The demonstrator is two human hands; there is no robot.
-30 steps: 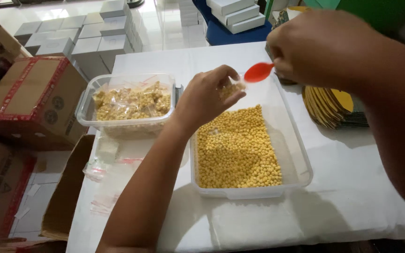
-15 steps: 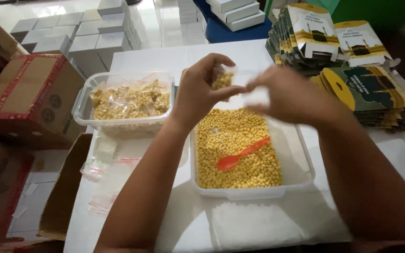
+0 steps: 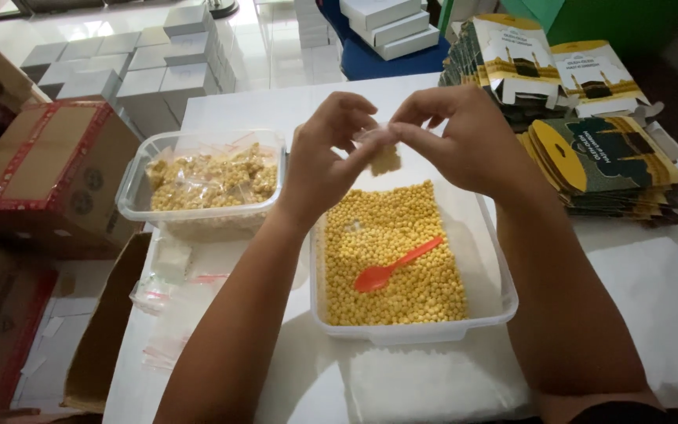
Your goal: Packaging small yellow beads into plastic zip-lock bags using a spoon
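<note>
Left hand [image 3: 319, 169] and right hand [image 3: 457, 137] together pinched a small clear bag [image 3: 382, 155] of yellow pellets above the pellet tub [image 3: 504, 294]; red spoon [image 3: 394, 265] lay inside.

Counter [image 3: 637, 275]: tub of pellets [image 3: 504, 302] at near-edge centre with spoon [image 3: 395, 265] lying in it, tub of filled bags [image 3: 202, 177] behind-left, flat cartons [image 3: 590, 141] stacked at right edge, empty bags [image 3: 174, 314] along left edge.

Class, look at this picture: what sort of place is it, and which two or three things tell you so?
Probably a small hand-packing workroom. A clear tub holds loose yellow beads, another tub of filled bags sits beside it, and flat printed cartons and white boxes are stacked around.
</note>
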